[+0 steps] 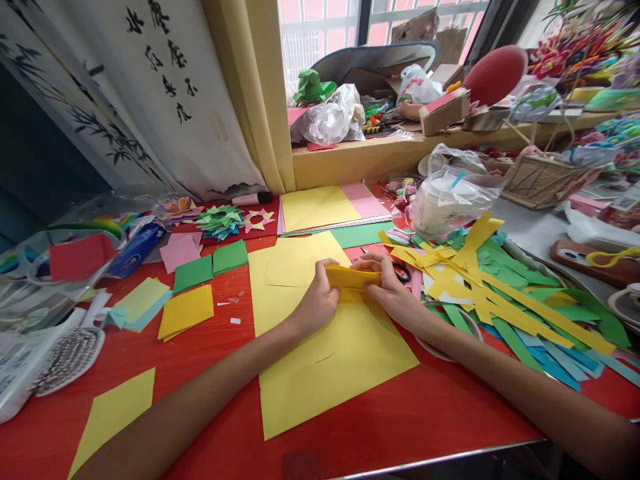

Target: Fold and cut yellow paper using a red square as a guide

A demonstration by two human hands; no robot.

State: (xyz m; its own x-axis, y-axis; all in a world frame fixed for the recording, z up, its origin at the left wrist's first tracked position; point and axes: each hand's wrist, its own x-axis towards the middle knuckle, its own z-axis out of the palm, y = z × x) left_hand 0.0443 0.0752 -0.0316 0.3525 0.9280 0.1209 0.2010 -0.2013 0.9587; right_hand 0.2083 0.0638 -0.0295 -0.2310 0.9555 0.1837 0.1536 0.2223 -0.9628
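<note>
Between my two hands is a folded piece of yellow-orange paper (353, 277), raised over the table. My left hand (321, 295) pinches its left end, thumb at the front. At the right end, the fingers of my right hand (387, 285) are closed on the same paper. Large pale yellow sheets (300, 393) lie beneath both hands. Just right of my right hand, the black handle of a pair of scissors (401, 271) shows partly; the rest is hidden.
Left of the sheets are stacks of yellow squares (186, 312) and green squares (193, 274), and a hairbrush (70, 360). Yellow and green paper strips (480, 287) pile up on the right. Behind stand a paper stack (320, 208) and a plastic bag with a cup (453, 200).
</note>
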